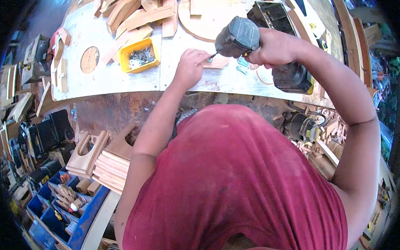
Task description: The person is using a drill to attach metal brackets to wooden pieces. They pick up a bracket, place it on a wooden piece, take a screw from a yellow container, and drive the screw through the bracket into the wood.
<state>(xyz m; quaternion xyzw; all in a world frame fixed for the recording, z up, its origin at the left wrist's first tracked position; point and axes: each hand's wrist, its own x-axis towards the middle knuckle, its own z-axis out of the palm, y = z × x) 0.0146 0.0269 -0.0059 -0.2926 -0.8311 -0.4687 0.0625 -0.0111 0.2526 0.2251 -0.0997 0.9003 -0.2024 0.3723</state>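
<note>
My right hand (275,50) is wrapped round the grip of a black cordless drill (237,36), whose bit points left. Close to the bit's tip is my left hand (190,68), its fingers pinched together. What they grip, if anything, is too small to make out. Beneath the bit and fingertips lies a small wooden piece (218,62) with a small teal spot on it. A yellow bin (123,54) of loose screws stands left of my left hand. Several small teal pieces (242,66) lie on the white worktable (131,83) below the drill.
Wooden blocks (148,17) are heaped at the back, next to a round wooden board (213,12). A dark open box (271,17) stands behind the drill. Cut boards (114,162) and a blue divided crate (86,226) sit low on the left. Machinery (300,125) and offcuts lie below right.
</note>
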